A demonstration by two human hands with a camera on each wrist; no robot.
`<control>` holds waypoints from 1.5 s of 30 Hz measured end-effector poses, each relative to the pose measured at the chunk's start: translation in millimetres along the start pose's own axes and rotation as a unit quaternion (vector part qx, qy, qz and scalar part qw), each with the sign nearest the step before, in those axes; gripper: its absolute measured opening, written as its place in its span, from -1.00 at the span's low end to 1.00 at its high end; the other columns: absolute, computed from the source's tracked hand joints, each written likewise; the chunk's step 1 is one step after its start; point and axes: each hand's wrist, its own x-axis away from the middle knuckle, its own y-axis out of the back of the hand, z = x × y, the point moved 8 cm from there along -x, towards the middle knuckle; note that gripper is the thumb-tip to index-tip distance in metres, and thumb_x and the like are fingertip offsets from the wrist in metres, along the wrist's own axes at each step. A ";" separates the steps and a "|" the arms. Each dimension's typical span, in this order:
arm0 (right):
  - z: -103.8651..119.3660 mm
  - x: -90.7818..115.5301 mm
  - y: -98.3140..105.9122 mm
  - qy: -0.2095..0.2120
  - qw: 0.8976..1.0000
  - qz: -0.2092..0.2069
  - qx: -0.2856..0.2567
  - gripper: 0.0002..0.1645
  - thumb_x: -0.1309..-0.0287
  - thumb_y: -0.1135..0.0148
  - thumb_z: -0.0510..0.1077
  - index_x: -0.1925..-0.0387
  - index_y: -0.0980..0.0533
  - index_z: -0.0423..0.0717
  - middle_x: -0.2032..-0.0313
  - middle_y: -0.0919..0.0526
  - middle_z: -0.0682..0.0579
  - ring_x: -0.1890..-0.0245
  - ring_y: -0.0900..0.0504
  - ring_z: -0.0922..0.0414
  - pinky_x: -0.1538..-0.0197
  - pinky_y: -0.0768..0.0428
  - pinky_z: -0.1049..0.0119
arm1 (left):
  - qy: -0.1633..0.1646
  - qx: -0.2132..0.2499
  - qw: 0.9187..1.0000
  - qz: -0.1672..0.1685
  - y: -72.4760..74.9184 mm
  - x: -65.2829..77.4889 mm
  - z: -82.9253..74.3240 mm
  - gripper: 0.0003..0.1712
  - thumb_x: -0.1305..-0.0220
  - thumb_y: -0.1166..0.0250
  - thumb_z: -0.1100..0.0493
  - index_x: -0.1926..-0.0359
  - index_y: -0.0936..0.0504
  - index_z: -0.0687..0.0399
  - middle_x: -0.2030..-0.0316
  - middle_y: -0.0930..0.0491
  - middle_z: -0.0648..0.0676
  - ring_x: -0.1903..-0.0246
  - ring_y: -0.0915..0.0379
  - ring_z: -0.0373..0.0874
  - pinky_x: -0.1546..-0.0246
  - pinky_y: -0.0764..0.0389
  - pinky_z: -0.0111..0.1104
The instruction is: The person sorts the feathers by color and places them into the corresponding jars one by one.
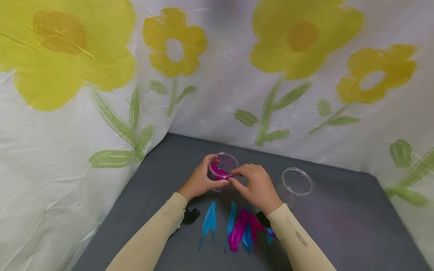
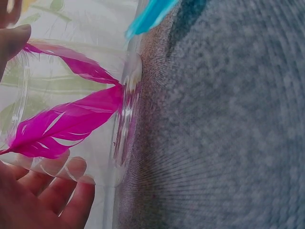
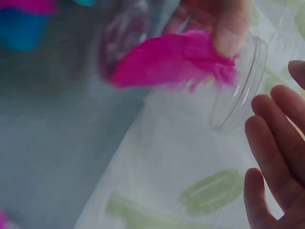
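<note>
Hands (image 1: pixel 204 178) (image 1: pixel 255 186) either side of cup (image 1: pixel 223 162)

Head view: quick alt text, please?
Left hand grips a clear cup holding magenta feathers, right hand at its rim. More feathers, blue and magenta, lie nearer on a gray table; a second clear cup stands right. Flowered sheeting hangs behind.

Feathers (image 2: pixel 66 119) in first jar (image 1: pixel 231 162), second jar (image 1: pixel 293 195) to its right, loose feathers (image 1: pixel 238 230) in front on table (image 1: pixel 346 226).
</note>
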 end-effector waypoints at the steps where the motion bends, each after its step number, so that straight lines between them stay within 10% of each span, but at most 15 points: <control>1: 0.2 3.6 0.3 0.002 1.000 0.000 0.004 -0.77 -0.27 -0.58 -0.04 0.10 -0.80 -0.02 0.18 -0.86 0.09 0.15 -0.80 0.09 -0.16 -0.74 -0.05 | 0.002 0.002 1.000 -0.003 3.8 0.0 1.4 0.23 -0.09 -0.66 -0.34 -0.61 -0.15 -0.22 -0.47 -0.48 -0.05 -0.42 -0.48 -0.01 -0.44 -0.60 0.02; 18: 37.8 68.3 -12.0 0.098 0.993 0.051 0.037 -0.76 -0.10 -0.70 -0.01 0.22 -0.80 0.09 0.27 -0.81 0.22 0.21 -0.73 0.23 -0.10 -0.71 0.11 | 0.006 -0.014 1.000 -0.021 40.1 -6.5 6.0 0.25 -0.09 -0.64 -0.36 -0.64 -0.13 -0.23 -0.49 -0.46 -0.01 -0.48 -0.44 0.08 -0.49 -0.50 0.14; 30: 55.6 109.8 -40.2 0.113 0.984 0.133 0.016 -0.75 -0.07 -0.71 0.01 0.22 -0.78 0.22 0.18 -0.72 0.30 0.11 -0.66 0.30 -0.13 -0.67 0.22 | 0.011 -0.021 1.000 -0.012 24.8 -8.2 5.2 0.27 -0.05 -0.65 -0.41 -0.62 -0.16 -0.23 -0.48 -0.47 -0.04 -0.46 -0.46 0.08 -0.49 -0.50 0.15; 45: 61.4 135.9 -40.7 0.132 0.983 0.120 0.044 -0.85 -0.12 -0.68 -0.06 0.33 -0.80 0.26 0.21 -0.70 0.30 0.16 -0.63 0.28 -0.10 -0.64 0.27 | 0.017 -0.007 1.000 0.005 -0.7 -1.0 1.7 0.26 -0.05 -0.64 -0.41 -0.62 -0.15 -0.27 -0.48 -0.48 -0.06 -0.46 -0.46 0.06 -0.49 -0.50 0.15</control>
